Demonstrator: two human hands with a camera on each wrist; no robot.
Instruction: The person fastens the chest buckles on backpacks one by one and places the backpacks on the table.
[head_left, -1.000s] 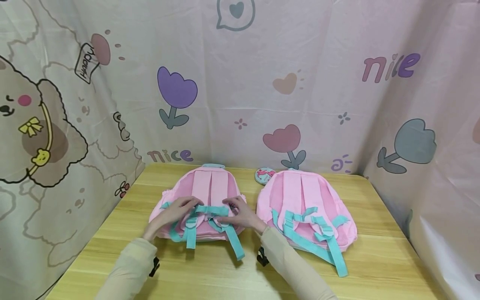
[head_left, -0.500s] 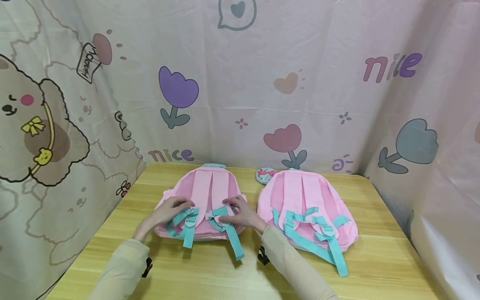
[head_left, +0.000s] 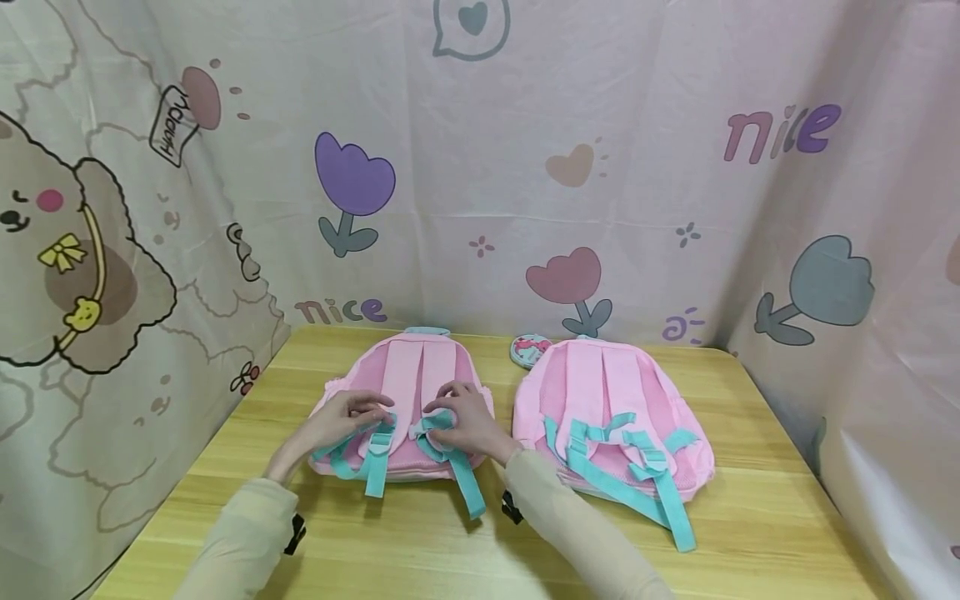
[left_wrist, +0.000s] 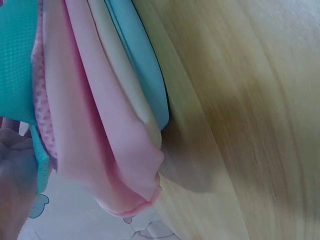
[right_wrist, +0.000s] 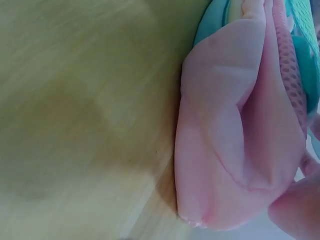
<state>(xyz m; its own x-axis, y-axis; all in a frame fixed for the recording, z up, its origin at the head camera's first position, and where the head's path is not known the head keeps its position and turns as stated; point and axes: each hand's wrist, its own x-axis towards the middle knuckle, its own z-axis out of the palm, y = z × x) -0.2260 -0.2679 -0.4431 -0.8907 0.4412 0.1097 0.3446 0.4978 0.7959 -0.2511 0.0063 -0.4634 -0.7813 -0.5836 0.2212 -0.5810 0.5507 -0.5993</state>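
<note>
A pink backpack (head_left: 403,367) lies on the left of the wooden table with its shoulder straps facing up. My left hand (head_left: 337,421) pinches a teal strap at its left side. On the other side my right hand (head_left: 474,423) pinches the opposite teal strap, with a pale buckle piece (head_left: 417,430) at its end. A gap separates the two strap ends. Loose teal tails (head_left: 377,475) hang over the bag's lower edge. In the left wrist view, a teal strap (left_wrist: 17,65) passes over the hand. The right wrist view shows the bag's pink side (right_wrist: 220,120); both fingertips are partly hidden.
To the right lies a second pink backpack (head_left: 603,392), straps up, its teal straps joined across the middle. A round printed tag (head_left: 529,351) sits between the bags at the back. The wooden table (head_left: 420,550) meets a printed curtain (head_left: 480,167) behind.
The teal strap that spanned between my hands has come apart at the middle. My left hand moved left with its end; afterwards my right hand shifted slightly left.
</note>
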